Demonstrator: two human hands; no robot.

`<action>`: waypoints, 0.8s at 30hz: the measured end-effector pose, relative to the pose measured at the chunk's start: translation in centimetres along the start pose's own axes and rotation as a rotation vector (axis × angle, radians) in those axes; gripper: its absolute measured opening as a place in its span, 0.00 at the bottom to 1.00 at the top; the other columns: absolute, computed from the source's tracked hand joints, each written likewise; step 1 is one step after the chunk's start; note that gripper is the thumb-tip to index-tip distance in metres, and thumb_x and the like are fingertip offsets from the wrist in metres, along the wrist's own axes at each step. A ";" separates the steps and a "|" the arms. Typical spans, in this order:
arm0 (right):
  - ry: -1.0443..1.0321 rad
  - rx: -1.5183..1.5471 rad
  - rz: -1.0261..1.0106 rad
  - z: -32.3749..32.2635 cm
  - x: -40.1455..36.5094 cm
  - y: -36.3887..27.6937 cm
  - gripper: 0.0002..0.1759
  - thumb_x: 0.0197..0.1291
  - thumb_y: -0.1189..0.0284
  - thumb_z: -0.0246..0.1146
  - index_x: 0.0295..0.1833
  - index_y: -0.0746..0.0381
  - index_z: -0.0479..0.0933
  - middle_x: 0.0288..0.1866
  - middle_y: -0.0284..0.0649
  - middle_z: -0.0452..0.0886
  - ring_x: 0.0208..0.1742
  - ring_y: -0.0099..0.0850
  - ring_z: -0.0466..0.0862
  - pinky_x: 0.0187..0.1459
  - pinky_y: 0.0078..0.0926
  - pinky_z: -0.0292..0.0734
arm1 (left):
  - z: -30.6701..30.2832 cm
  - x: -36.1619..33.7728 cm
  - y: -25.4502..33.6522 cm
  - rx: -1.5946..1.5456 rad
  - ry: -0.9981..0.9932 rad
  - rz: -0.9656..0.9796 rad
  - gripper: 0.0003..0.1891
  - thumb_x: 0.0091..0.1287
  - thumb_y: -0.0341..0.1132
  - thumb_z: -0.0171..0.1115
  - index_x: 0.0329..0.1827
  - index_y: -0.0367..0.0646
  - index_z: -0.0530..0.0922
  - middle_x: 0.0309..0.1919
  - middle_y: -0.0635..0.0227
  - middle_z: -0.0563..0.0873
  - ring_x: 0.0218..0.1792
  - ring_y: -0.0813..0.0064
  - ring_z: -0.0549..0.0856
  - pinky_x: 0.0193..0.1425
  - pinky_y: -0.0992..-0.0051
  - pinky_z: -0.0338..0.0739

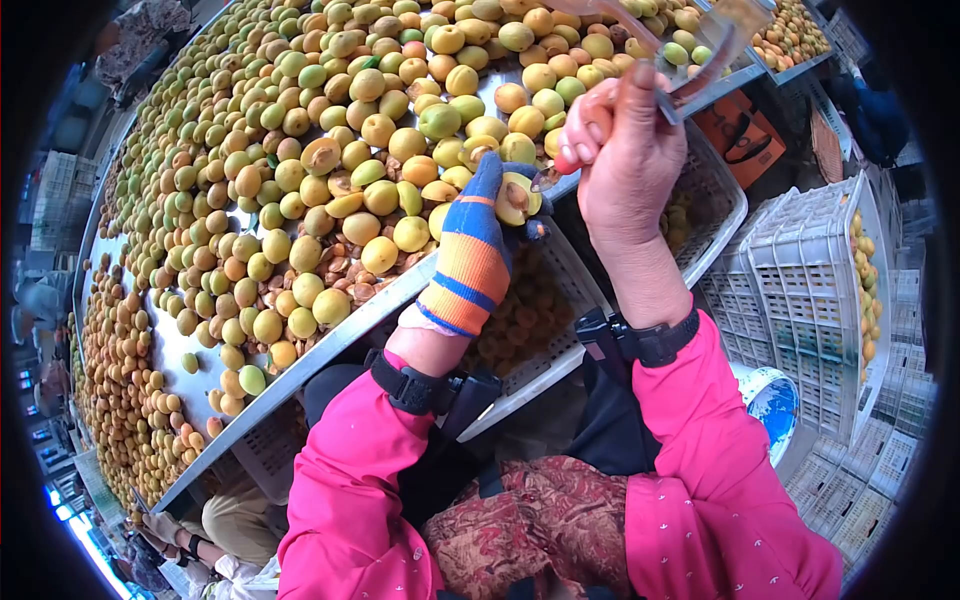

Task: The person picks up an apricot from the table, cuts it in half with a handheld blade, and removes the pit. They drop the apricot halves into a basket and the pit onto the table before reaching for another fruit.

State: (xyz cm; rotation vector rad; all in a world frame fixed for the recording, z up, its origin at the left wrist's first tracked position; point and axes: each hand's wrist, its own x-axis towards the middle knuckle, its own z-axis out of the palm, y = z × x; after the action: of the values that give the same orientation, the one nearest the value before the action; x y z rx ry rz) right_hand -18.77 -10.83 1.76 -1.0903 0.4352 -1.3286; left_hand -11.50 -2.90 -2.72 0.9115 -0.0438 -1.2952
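My left hand (475, 240), in a blue and orange striped glove, is closed on a cut apricot (516, 198) at the table's edge. The fruit's cut face is turned up and shows a hollow in the flesh. My bare right hand (632, 145) is closed just to the right of it, thumb raised. From its fist pokes a small red-ended tool (566, 160), pointing toward the cut fruit; most of it is hidden by the fingers. Whole apricots (408, 144) and loose pits (348, 268) lie on the metal table (335, 333) beyond my hands.
Under the table edge, a white crate (575, 350) holds fruit pieces, and another crate (728, 215) stands to its right. Stacked white crates (800, 270) and a white-and-blue bucket (775, 405) are at the right. Clear plastic (725, 45) overlaps the upper right. Another person's arm (205, 548) shows lower left.
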 end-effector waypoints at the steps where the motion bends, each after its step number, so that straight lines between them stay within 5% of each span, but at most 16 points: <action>1: -0.021 -0.049 -0.008 0.3 -0.2 -0.1 0.24 0.62 0.50 0.54 0.25 0.57 0.62 0.15 0.29 0.59 0.14 0.19 0.63 0.16 0.17 0.61 | -0.2 0.3 -0.3 0.001 0.000 -0.003 0.21 0.69 0.51 0.47 0.40 0.39 0.75 0.24 0.69 0.78 0.24 0.75 0.79 0.20 0.76 0.72; 5: -0.038 0.145 0.025 0.9 -0.7 0.3 0.17 0.62 0.58 0.60 0.29 0.58 0.65 0.15 0.26 0.64 0.14 0.14 0.62 0.15 0.15 0.59 | -0.6 0.5 -0.9 0.067 0.074 0.037 0.20 0.70 0.50 0.45 0.34 0.42 0.74 0.20 0.72 0.74 0.22 0.77 0.76 0.17 0.78 0.69; 10: 0.055 0.194 0.194 0.1 -0.3 0.8 0.26 0.60 0.52 0.59 0.17 0.57 0.62 0.13 0.26 0.61 0.11 0.16 0.61 0.13 0.16 0.56 | -1.4 0.4 -1.2 0.135 0.086 0.056 0.16 0.69 0.45 0.47 0.31 0.41 0.72 0.21 0.72 0.73 0.21 0.77 0.75 0.16 0.77 0.66; 12: 0.076 0.148 0.160 0.5 -0.4 0.9 0.26 0.60 0.52 0.60 0.18 0.57 0.63 0.13 0.27 0.62 0.11 0.16 0.62 0.13 0.15 0.56 | -2.1 0.8 -1.7 0.676 0.112 0.350 0.08 0.63 0.34 0.54 0.36 0.37 0.72 0.26 0.65 0.75 0.25 0.69 0.76 0.22 0.71 0.71; 13: 0.095 0.102 0.127 0.7 -0.5 1.0 0.26 0.59 0.52 0.60 0.19 0.57 0.63 0.13 0.27 0.62 0.11 0.16 0.62 0.13 0.15 0.56 | -2.7 1.1 -2.2 0.674 0.114 0.351 0.08 0.63 0.34 0.54 0.36 0.37 0.72 0.26 0.65 0.75 0.25 0.69 0.76 0.22 0.71 0.71; 15: 0.114 0.033 0.114 1.6 -0.8 1.5 0.28 0.60 0.50 0.58 0.17 0.56 0.60 0.12 0.26 0.59 0.11 0.16 0.59 0.12 0.15 0.53 | -3.9 1.7 -3.7 1.173 0.139 0.684 0.13 0.52 0.25 0.58 0.42 0.34 0.71 0.32 0.58 0.76 0.33 0.59 0.77 0.34 0.65 0.73; 17: 0.137 -0.035 0.100 1.9 -0.9 1.7 0.30 0.60 0.47 0.56 0.16 0.56 0.58 0.12 0.26 0.56 0.10 0.15 0.56 0.12 0.16 0.49 | -3.5 1.6 -3.5 1.210 0.115 0.668 0.22 0.44 0.22 0.61 0.45 0.33 0.70 0.35 0.53 0.77 0.39 0.52 0.76 0.41 0.62 0.72; 18: 0.121 -0.001 0.153 1.8 -0.8 1.8 0.30 0.60 0.47 0.57 0.17 0.55 0.57 0.12 0.25 0.56 0.10 0.15 0.56 0.12 0.16 0.50 | -3.4 1.5 -3.4 0.968 0.104 0.666 0.10 0.55 0.34 0.57 0.36 0.40 0.72 0.27 0.64 0.74 0.30 0.69 0.72 0.32 0.72 0.67; 19: 0.104 0.033 0.206 1.7 -0.5 1.9 0.30 0.59 0.47 0.57 0.17 0.55 0.57 0.12 0.25 0.55 0.10 0.15 0.56 0.12 0.16 0.50 | -3.2 1.3 -3.1 0.726 0.092 0.659 0.15 0.65 0.47 0.52 0.27 0.46 0.74 0.19 0.75 0.71 0.20 0.85 0.68 0.22 0.82 0.61; 24: 0.064 0.119 0.399 0.7 0.7 2.4 0.28 0.58 0.47 0.59 0.19 0.54 0.58 0.12 0.25 0.54 0.10 0.14 0.55 0.11 0.14 0.48 | -3.7 1.7 -2.9 0.945 -0.016 0.784 0.15 0.65 0.46 0.51 0.27 0.46 0.74 0.17 0.73 0.71 0.19 0.84 0.67 0.23 0.80 0.62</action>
State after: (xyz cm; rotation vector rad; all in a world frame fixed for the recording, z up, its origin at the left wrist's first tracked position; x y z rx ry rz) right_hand -16.73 -11.55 0.36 -0.8125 0.5806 -1.0229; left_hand -11.41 -2.23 -7.71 1.4672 -0.9944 -0.4898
